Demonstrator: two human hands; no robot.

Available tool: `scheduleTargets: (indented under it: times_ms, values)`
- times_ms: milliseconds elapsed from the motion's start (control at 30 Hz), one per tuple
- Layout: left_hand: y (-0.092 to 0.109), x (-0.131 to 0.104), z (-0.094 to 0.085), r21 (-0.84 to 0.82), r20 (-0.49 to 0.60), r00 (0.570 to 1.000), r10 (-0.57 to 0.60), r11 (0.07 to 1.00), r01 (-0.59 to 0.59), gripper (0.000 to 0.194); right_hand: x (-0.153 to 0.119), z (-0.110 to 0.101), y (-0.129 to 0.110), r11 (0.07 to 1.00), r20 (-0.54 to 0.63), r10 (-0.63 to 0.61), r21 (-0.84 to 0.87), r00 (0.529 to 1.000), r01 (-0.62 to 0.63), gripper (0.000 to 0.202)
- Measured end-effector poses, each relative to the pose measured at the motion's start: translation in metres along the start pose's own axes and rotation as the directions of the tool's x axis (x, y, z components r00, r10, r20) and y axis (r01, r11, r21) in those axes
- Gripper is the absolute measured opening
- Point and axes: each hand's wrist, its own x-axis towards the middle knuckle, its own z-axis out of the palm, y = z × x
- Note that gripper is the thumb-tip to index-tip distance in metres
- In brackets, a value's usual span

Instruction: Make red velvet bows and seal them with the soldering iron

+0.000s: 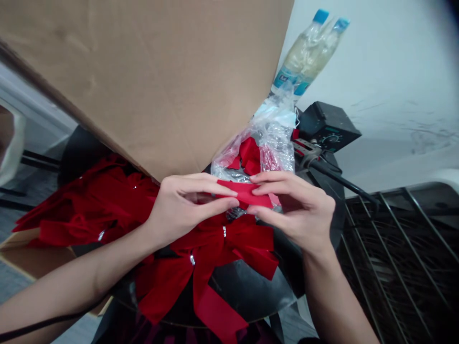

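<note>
Between my two hands is a folded piece of red ribbon (pixel 244 192), held level above the table. My left hand (pixel 193 203) pinches its left end between thumb and fingers. At the other end, the thumb and fingers of my right hand (pixel 292 203) grip it too. Just below lie red velvet bows (pixel 247 236) with silvery ties at their middles; one long tail hangs over the table's front edge. Behind the ribbon, a clear plastic bag (pixel 276 148) holds more red ribbon pieces (pixel 250 155).
A large cardboard box (pixel 161 86) rises behind my hands. More red bows (pixel 107 205) are heaped at left on the round black table (pixel 251 286). Bottles with blue caps (pixel 304 57) and a black box with a dial (pixel 328 126) stand behind; a wire rack (pixel 401 258) is at right.
</note>
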Motion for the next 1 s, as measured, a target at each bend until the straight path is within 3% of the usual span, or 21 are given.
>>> scheduleTargets:
  times_ms: [167, 300, 433, 600, 833, 900, 1000]
  values:
    - [0.004, -0.003, 0.003, -0.089, -0.014, 0.991, -0.13, 0.988, 0.128, 0.039, 0.0, 0.005, -0.006, 0.998, -0.047, 0.047, -0.027, 0.998, -0.048, 0.02]
    - [0.004, -0.003, 0.003, -0.06, -0.068, 0.987, -0.145, 0.988, 0.141, 0.022, -0.001, 0.008, -0.007, 0.998, -0.061, 0.059, -0.009, 0.996, -0.06, 0.022]
    - [0.003, -0.004, 0.002, -0.024, -0.069, 0.991, -0.115, 0.993, 0.113, 0.022, -0.002, 0.009, -0.007, 0.996, -0.064, 0.092, 0.027, 0.994, -0.09, 0.026]
    - [0.002, -0.003, 0.001, 0.032, -0.053, 0.995, -0.089, 0.995, 0.091, 0.023, 0.002, 0.003, -0.012, 0.957, 0.084, 0.264, 0.103, 0.961, -0.272, 0.04]
    - [0.003, -0.002, 0.0, 0.166, -0.027, 0.999, 0.029, 0.986, -0.025, 0.021, 0.011, -0.004, -0.013, 0.979, 0.184, 0.165, -0.148, 0.969, -0.139, 0.017]
    - [0.004, -0.002, 0.0, 0.192, -0.03, 0.999, -0.01, 0.981, 0.016, 0.015, 0.012, -0.004, -0.013, 0.976, 0.227, 0.164, -0.18, 0.96, -0.125, 0.013]
    - [0.007, 0.0, -0.003, 0.112, 0.026, 0.976, -0.216, 0.971, 0.212, 0.017, 0.011, -0.01, -0.016, 0.966, 0.254, 0.162, -0.238, 0.953, -0.1, 0.008]
